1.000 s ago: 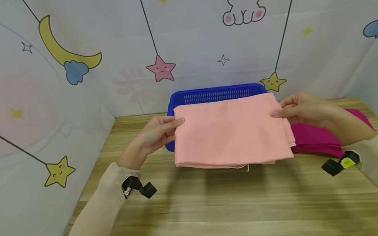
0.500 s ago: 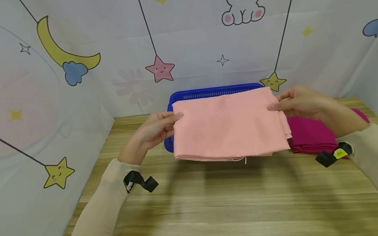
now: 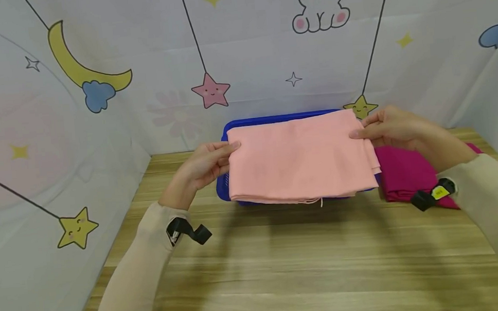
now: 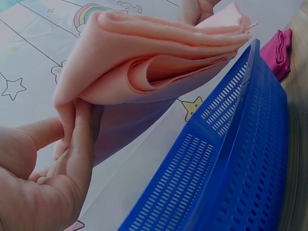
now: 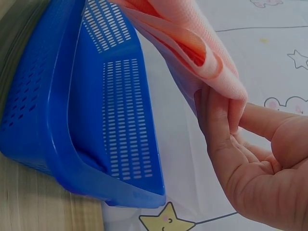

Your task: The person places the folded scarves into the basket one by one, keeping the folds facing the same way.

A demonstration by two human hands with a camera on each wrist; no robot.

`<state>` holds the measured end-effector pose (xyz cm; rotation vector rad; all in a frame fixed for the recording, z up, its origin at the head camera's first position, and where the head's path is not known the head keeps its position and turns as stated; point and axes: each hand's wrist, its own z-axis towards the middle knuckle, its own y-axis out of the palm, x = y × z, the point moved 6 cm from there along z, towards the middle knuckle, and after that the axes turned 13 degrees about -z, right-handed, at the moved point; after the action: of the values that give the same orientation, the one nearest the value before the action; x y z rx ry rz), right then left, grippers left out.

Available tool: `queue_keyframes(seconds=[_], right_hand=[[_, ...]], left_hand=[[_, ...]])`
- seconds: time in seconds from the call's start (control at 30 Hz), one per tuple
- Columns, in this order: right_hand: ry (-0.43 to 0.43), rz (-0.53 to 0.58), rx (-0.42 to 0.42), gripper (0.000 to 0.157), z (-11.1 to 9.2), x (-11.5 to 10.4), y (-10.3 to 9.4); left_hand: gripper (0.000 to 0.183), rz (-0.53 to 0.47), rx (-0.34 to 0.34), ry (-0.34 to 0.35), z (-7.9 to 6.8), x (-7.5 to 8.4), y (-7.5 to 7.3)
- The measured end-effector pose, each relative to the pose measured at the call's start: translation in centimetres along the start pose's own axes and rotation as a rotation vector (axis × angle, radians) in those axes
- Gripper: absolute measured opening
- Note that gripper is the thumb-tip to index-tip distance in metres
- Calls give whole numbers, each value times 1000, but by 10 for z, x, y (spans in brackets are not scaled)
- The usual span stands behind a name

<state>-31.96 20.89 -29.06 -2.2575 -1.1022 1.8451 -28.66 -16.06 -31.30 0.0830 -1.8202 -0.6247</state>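
Matt pink cloth [image 3: 297, 159], matt magenta cloth [image 3: 406, 172], smooth, faintly glossy blue plastic basket [image 5: 60, 106], wood-grained tabletop [image 3: 310, 258].

In front of me: tabletop [image 3: 302, 273], wood-grain, one; cloth walls [image 3: 253, 43], white, at back and sides; printed stars [image 3: 211, 91], yellow crescent moon [image 3: 74, 69].

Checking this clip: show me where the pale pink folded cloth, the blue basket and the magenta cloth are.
Pale pink folded cloth [image 3: 299, 159]: head view, middle of its broad face.
Blue basket [image 5: 123, 120]: right wrist view, perforated inner wall.
Magenta cloth [image 3: 408, 172]: head view, its upper surface.
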Motion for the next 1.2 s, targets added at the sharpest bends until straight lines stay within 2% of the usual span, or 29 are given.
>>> queue_keyframes(seconds=[0.47,0.7,0.93,1.2], right_hand=[[49,-87,44,10,16,-3,-5],[62,-64,36,7,20,-2,-4],[59,-57,37,15,24,-4,-5],[58,-61,54,15,29,-6,-6]], left_hand=[[19,-39,35,-4,8,5,-3],[17,-53,66,-11,15,4,-7],[20,-59,70,-10,20,7,-7],[20,-49,85,-3,27,9,-8]])
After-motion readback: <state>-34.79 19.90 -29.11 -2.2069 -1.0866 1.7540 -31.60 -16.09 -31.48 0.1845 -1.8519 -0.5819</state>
